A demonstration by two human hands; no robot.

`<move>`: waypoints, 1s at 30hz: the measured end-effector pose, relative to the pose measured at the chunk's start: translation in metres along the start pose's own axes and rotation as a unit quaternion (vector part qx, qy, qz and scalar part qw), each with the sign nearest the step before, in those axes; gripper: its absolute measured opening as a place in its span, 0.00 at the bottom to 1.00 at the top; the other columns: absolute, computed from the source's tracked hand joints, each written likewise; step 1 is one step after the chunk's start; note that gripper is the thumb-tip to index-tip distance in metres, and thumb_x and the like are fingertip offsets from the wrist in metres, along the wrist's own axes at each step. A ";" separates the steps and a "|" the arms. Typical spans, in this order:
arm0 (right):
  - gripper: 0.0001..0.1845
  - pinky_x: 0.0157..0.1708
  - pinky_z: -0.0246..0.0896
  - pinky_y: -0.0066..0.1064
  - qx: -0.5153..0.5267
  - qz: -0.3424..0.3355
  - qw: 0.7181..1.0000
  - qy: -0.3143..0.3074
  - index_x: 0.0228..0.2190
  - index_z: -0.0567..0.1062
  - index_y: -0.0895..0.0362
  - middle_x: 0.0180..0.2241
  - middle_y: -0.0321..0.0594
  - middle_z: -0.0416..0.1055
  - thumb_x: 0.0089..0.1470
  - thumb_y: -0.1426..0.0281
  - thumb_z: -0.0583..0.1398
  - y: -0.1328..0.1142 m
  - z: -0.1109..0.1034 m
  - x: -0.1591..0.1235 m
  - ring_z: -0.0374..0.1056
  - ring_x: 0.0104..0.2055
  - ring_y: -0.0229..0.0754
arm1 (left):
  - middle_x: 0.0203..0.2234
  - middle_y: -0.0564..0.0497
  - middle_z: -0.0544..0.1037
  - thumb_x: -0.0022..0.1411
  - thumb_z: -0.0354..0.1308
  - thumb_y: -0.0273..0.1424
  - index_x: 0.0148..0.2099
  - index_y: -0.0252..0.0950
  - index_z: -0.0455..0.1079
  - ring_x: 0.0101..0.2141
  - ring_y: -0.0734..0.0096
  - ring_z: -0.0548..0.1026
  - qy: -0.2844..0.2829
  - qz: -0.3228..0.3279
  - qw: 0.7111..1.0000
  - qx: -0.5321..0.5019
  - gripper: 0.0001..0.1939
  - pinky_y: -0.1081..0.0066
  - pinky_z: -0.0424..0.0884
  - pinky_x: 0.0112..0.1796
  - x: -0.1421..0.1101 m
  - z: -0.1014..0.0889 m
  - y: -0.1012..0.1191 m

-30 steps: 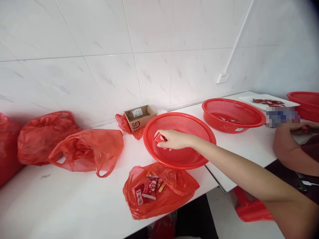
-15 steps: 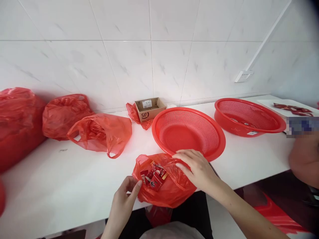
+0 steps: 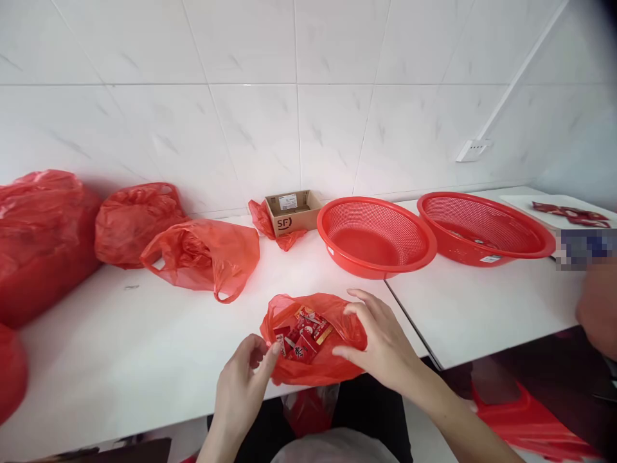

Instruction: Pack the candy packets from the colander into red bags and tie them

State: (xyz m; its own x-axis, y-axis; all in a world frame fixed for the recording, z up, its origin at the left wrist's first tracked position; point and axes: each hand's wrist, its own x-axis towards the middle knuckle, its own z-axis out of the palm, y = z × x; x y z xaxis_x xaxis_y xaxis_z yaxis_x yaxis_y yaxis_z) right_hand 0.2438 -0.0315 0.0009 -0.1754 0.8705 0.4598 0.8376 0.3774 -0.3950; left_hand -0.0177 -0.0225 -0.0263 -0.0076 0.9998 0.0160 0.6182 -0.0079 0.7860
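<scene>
In the head view, an open red plastic bag lies at the table's front edge. Small red and gold printed packets show through its mouth. My left hand is closed at the bag's left side, its rim between thumb and curled fingers; part of that grip is hidden. On the right side, my right hand is open, with thumb and fingers apart beside the film. Behind the bag stands a red perforated plastic basin, with nothing visible in it.
A second red basin holds some packets. Left are a red carrier bag, a knotted bag and a bulky bag. An SF cardboard box stands by the wall. Another person's arm is far right.
The near basin has moved back and right, away from the bag. My right hand has come off the basin's rim and opened beside the bag. My left hand stays at the bag's left side.
</scene>
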 end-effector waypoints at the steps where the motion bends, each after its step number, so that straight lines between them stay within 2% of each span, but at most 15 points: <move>1: 0.18 0.55 0.58 0.49 -0.002 0.017 1.000 -0.005 0.41 0.68 0.55 0.55 0.52 0.63 0.49 0.66 0.65 0.004 0.001 -0.003 0.60 0.58 0.55 | 0.20 0.56 0.65 0.60 0.51 0.50 0.27 0.39 0.59 0.24 0.70 0.63 -0.002 0.003 1.000 0.016 0.20 0.73 0.61 0.27 0.003 0.000 0.000; 4: 0.02 0.51 0.62 0.44 0.023 0.065 0.997 -0.025 0.34 0.68 0.53 0.49 0.46 0.67 0.57 0.69 0.57 0.021 -0.009 -0.002 0.65 0.53 0.48 | 0.20 0.56 0.66 0.61 0.50 0.47 0.27 0.39 0.60 0.23 0.71 0.64 -0.002 0.016 1.000 0.020 0.18 0.73 0.61 0.27 0.015 -0.007 0.000; 6: 0.07 0.42 0.65 0.37 0.054 0.111 0.991 -0.041 0.31 0.67 0.52 0.42 0.41 0.71 0.60 0.66 0.54 0.032 -0.022 0.003 0.69 0.44 0.44 | 0.21 0.56 0.68 0.62 0.50 0.46 0.28 0.39 0.64 0.24 0.71 0.65 0.010 0.015 1.000 -0.002 0.17 0.74 0.62 0.28 0.022 -0.020 0.002; 8: 0.09 0.34 0.64 0.32 0.083 0.161 0.982 -0.044 0.31 0.66 0.52 0.34 0.37 0.71 0.62 0.62 0.52 0.038 -0.037 0.011 0.70 0.35 0.40 | 0.24 0.55 0.72 0.61 0.52 0.47 0.31 0.39 0.68 0.26 0.70 0.67 0.036 0.011 0.999 -0.025 0.17 0.74 0.63 0.29 0.027 -0.036 0.007; 11: 0.11 0.30 0.61 0.29 0.128 0.190 0.973 -0.038 0.31 0.63 0.52 0.28 0.33 0.70 0.62 0.59 0.51 0.037 -0.052 0.022 0.68 0.30 0.38 | 0.29 0.53 0.75 0.59 0.57 0.47 0.34 0.39 0.70 0.32 0.68 0.71 0.042 0.016 0.994 -0.098 0.16 0.74 0.65 0.34 0.033 -0.057 0.020; 14: 0.12 0.29 0.62 0.29 0.183 0.164 0.969 -0.040 0.32 0.63 0.52 0.25 0.32 0.69 0.62 0.57 0.51 0.026 -0.060 0.034 0.68 0.28 0.38 | 0.29 0.53 0.75 0.59 0.58 0.45 0.34 0.38 0.71 0.34 0.68 0.71 -0.016 0.027 0.976 -0.217 0.15 0.73 0.66 0.39 0.038 -0.067 0.036; 17: 0.12 0.36 0.66 0.33 0.191 0.131 0.971 -0.060 0.40 0.66 0.51 0.31 0.36 0.74 0.61 0.57 0.53 0.014 -0.062 0.040 0.72 0.35 0.41 | 0.34 0.51 0.77 0.60 0.58 0.44 0.36 0.37 0.73 0.39 0.67 0.72 -0.040 0.037 0.953 -0.297 0.14 0.71 0.67 0.44 0.040 -0.069 0.049; 20: 0.21 0.39 0.67 0.39 0.097 0.074 0.983 -0.134 0.48 0.69 0.47 0.39 0.41 0.76 0.53 0.58 0.62 0.011 -0.061 0.042 0.73 0.42 0.49 | 0.40 0.49 0.79 0.60 0.59 0.43 0.53 0.41 0.71 0.43 0.64 0.74 -0.079 0.029 0.942 -0.325 0.21 0.66 0.68 0.48 0.040 -0.069 0.054; 21: 0.21 0.37 0.68 0.40 0.066 0.052 0.983 -0.161 0.48 0.71 0.47 0.38 0.40 0.77 0.51 0.60 0.63 0.013 -0.062 0.043 0.74 0.40 0.50 | 0.38 0.49 0.80 0.60 0.59 0.43 0.59 0.43 0.66 0.41 0.63 0.75 -0.098 0.020 0.942 -0.321 0.26 0.65 0.69 0.47 0.039 -0.070 0.054; 23: 0.14 0.34 0.68 0.38 0.060 0.029 0.980 -0.186 0.43 0.75 0.48 0.33 0.39 0.77 0.53 0.63 0.61 0.018 -0.070 0.050 0.74 0.34 0.48 | 0.33 0.50 0.80 0.59 0.61 0.42 0.66 0.44 0.58 0.37 0.63 0.76 -0.117 0.008 0.945 -0.306 0.35 0.65 0.72 0.43 0.039 -0.076 0.055; 25: 0.10 0.32 0.68 0.35 0.119 0.041 0.983 -0.136 0.39 0.76 0.50 0.30 0.37 0.77 0.57 0.63 0.58 0.020 -0.089 0.062 0.74 0.31 0.44 | 0.30 0.52 0.79 0.58 0.62 0.41 0.67 0.45 0.55 0.35 0.64 0.76 -0.100 0.022 0.944 -0.313 0.37 0.67 0.73 0.41 0.040 -0.089 0.061; 26: 0.09 0.32 0.68 0.34 0.155 0.051 0.983 -0.078 0.38 0.75 0.51 0.30 0.36 0.76 0.58 0.62 0.57 0.018 -0.102 0.069 0.73 0.32 0.42 | 0.32 0.52 0.79 0.59 0.62 0.40 0.67 0.46 0.56 0.36 0.65 0.76 -0.081 0.039 0.938 -0.334 0.36 0.68 0.73 0.41 0.041 -0.096 0.066; 28: 0.09 0.34 0.67 0.33 0.206 0.064 0.973 0.088 0.39 0.73 0.51 0.29 0.34 0.75 0.57 0.62 0.60 0.006 -0.126 0.083 0.73 0.32 0.40 | 0.40 0.52 0.79 0.61 0.61 0.37 0.65 0.49 0.58 0.39 0.67 0.75 -0.034 0.086 0.920 -0.381 0.32 0.71 0.72 0.42 0.043 -0.111 0.080; 29: 0.09 0.35 0.67 0.32 0.221 0.055 0.964 0.134 0.39 0.72 0.51 0.28 0.33 0.74 0.57 0.62 0.60 -0.002 -0.136 0.090 0.72 0.32 0.39 | 0.43 0.52 0.78 0.61 0.61 0.35 0.64 0.49 0.60 0.41 0.69 0.74 -0.015 0.106 0.911 -0.399 0.30 0.73 0.72 0.42 0.043 -0.117 0.087; 30: 0.08 0.36 0.66 0.32 0.222 0.043 0.963 0.146 0.39 0.72 0.51 0.28 0.33 0.74 0.56 0.63 0.61 -0.010 -0.143 0.095 0.72 0.33 0.38 | 0.44 0.53 0.78 0.61 0.61 0.34 0.63 0.49 0.62 0.41 0.70 0.74 -0.006 0.121 0.904 -0.410 0.28 0.74 0.71 0.43 0.044 -0.122 0.094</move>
State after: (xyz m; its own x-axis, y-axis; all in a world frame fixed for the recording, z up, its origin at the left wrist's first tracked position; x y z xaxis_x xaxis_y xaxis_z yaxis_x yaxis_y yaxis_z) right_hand 0.2924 0.0023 0.1627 0.0922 0.8028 0.5890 0.5272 0.4625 -0.7129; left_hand -0.0556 0.0189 0.1241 0.0603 0.9674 0.2458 -0.1898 -0.2306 0.9544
